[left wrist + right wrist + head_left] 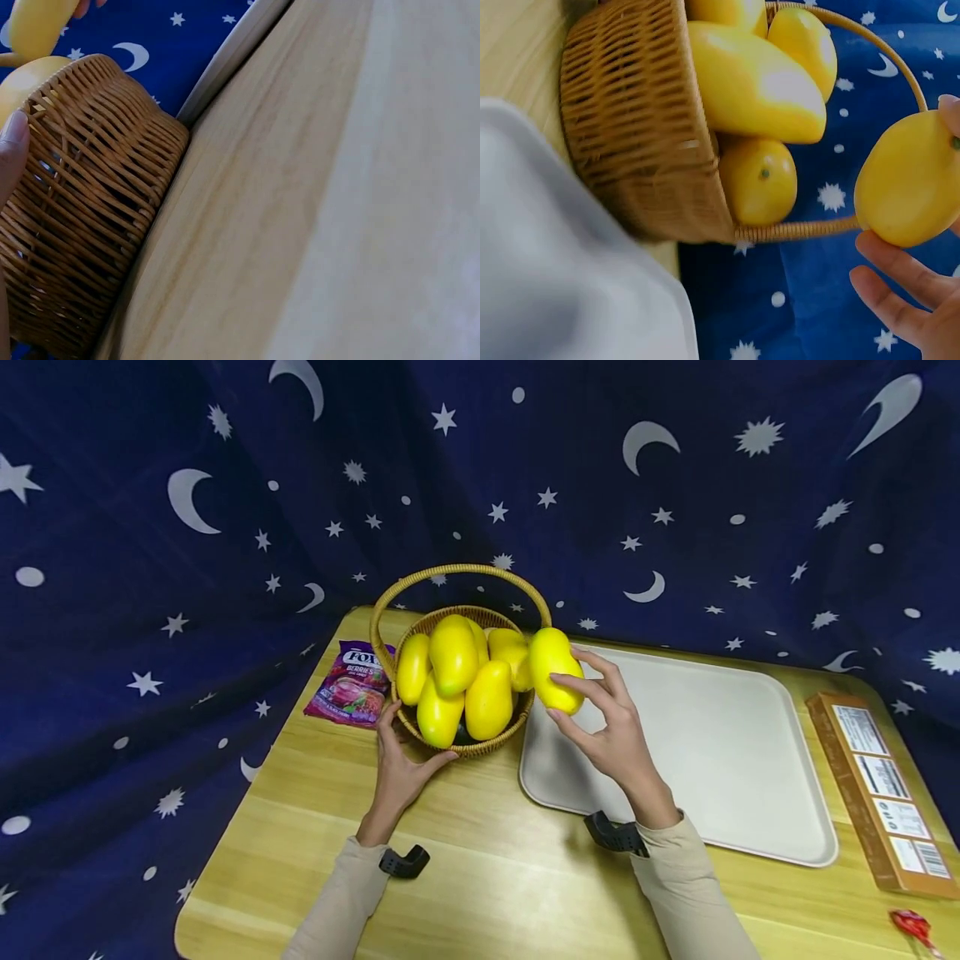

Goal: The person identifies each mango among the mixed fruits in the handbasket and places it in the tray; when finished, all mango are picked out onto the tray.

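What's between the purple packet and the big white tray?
The wicker basket of yellow mangoes stands between the purple Berries packet and the white tray, the left hand holding it; the head view shows this.

Beyond the right hand [617, 727], a navy-blue cloth [465, 468] printed with white crescent moons, stars and dots hangs in folds, continuing round to the left of the left hand [400, 772]. Beneath both hands, a pale wood-grain tabletop [487, 860] reflects soft light.
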Action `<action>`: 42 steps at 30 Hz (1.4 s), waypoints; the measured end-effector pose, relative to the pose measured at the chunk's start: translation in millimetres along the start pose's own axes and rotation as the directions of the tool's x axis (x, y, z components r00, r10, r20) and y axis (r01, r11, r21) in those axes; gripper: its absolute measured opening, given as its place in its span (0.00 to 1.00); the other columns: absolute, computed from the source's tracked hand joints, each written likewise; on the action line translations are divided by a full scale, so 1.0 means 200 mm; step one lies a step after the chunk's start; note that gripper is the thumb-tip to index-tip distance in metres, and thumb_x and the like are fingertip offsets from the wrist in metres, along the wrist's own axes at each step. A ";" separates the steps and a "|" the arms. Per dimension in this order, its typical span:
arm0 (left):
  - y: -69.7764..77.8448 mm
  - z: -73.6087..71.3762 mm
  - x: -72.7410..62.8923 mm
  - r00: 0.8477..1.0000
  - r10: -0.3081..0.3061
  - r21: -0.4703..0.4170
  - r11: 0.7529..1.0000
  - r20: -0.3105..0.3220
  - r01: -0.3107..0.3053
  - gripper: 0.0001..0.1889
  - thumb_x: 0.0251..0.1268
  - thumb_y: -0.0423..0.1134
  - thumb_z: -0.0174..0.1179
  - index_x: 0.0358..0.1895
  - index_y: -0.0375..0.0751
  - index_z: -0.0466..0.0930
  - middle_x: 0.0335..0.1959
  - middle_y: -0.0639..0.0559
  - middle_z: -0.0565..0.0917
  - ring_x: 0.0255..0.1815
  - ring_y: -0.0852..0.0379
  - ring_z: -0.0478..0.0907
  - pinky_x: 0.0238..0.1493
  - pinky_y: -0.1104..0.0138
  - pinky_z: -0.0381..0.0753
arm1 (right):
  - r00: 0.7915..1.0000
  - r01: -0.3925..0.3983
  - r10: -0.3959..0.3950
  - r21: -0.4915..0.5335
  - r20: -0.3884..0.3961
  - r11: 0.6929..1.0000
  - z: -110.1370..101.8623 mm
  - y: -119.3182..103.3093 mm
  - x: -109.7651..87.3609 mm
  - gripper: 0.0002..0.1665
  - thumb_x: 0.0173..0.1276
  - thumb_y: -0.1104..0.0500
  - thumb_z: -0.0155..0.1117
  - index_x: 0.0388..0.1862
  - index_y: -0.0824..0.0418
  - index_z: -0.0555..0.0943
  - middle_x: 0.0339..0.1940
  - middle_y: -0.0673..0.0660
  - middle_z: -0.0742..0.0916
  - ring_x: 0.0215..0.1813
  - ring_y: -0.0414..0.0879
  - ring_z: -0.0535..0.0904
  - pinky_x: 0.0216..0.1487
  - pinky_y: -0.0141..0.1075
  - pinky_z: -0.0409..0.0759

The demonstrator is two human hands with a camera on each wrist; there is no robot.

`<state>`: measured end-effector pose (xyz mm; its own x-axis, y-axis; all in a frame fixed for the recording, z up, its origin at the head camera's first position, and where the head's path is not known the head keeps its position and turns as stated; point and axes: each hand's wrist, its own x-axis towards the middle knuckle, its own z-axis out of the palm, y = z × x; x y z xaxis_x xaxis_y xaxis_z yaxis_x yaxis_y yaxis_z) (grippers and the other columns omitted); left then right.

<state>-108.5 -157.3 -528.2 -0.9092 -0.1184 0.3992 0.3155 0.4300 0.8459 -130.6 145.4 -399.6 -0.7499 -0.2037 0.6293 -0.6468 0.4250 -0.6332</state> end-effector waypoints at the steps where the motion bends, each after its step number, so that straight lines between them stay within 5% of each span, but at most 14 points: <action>1: 0.00 0.00 0.00 1.000 0.000 0.000 1.000 0.000 0.000 0.60 0.43 0.52 0.79 0.76 0.46 0.46 0.75 0.40 0.53 0.74 0.43 0.54 0.68 0.44 0.59 | 1.000 0.001 -0.001 -0.001 -0.015 1.000 -0.01 0.00 -0.01 0.27 0.51 0.70 0.76 0.53 0.57 0.85 0.69 0.57 0.73 0.62 0.53 0.74 0.58 0.27 0.70; 9: 0.01 0.00 0.01 1.000 0.003 0.005 1.000 -0.005 -0.003 0.60 0.42 0.56 0.78 0.75 0.46 0.47 0.75 0.39 0.53 0.73 0.43 0.55 0.67 0.44 0.60 | 0.994 -0.098 0.098 -0.005 -0.049 0.995 -0.05 0.15 -0.07 0.27 0.51 0.71 0.76 0.53 0.61 0.84 0.69 0.59 0.73 0.49 0.39 0.75 0.51 0.23 0.72; 14: 0.00 0.00 -0.01 1.000 -0.010 0.004 1.000 -0.003 0.010 0.59 0.42 0.51 0.80 0.76 0.48 0.47 0.75 0.40 0.53 0.72 0.43 0.56 0.64 0.46 0.64 | 0.953 -0.302 0.302 0.013 -0.012 0.953 0.00 0.33 -0.10 0.25 0.58 0.65 0.74 0.56 0.58 0.82 0.70 0.55 0.71 0.58 0.37 0.71 0.48 0.30 0.73; 17: 0.00 0.00 -0.01 1.000 -0.012 0.004 1.000 0.001 0.012 0.59 0.42 0.49 0.80 0.76 0.48 0.47 0.74 0.40 0.53 0.71 0.43 0.56 0.63 0.46 0.65 | 0.934 -0.356 0.356 -0.012 0.002 0.934 0.02 0.40 -0.11 0.24 0.60 0.62 0.74 0.56 0.57 0.82 0.70 0.54 0.71 0.59 0.42 0.71 0.49 0.34 0.75; 23: 0.00 0.00 -0.01 1.000 -0.007 0.010 1.000 0.001 0.007 0.60 0.43 0.51 0.79 0.76 0.48 0.46 0.75 0.40 0.53 0.72 0.44 0.56 0.65 0.46 0.63 | 0.935 -0.352 0.353 -0.055 0.018 0.935 0.06 0.48 -0.10 0.24 0.58 0.62 0.75 0.54 0.59 0.82 0.68 0.57 0.71 0.58 0.51 0.73 0.48 0.40 0.76; 31: 0.00 0.00 0.00 1.000 0.006 0.012 1.000 0.001 -0.006 0.59 0.44 0.52 0.79 0.76 0.47 0.47 0.75 0.40 0.53 0.71 0.43 0.56 0.63 0.45 0.65 | 0.935 -0.349 0.352 -0.069 0.049 0.935 0.08 0.52 -0.07 0.24 0.57 0.63 0.76 0.54 0.60 0.82 0.67 0.60 0.71 0.63 0.55 0.71 0.47 0.19 0.70; 42: -0.02 0.00 0.01 0.999 0.046 0.017 0.999 -0.002 -0.046 0.58 0.45 0.59 0.75 0.75 0.44 0.47 0.75 0.38 0.54 0.75 0.43 0.53 0.68 0.41 0.57 | 0.921 -0.375 0.384 -0.118 0.068 0.920 0.10 0.58 -0.08 0.24 0.56 0.63 0.77 0.52 0.61 0.82 0.66 0.62 0.70 0.62 0.56 0.70 0.51 0.37 0.68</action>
<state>-110.7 -159.1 -530.2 -0.8933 -0.1002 0.4382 0.3519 0.4505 0.8205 -196.8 180.8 -492.7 -0.9485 -0.0843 0.3054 -0.2972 0.5709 -0.7653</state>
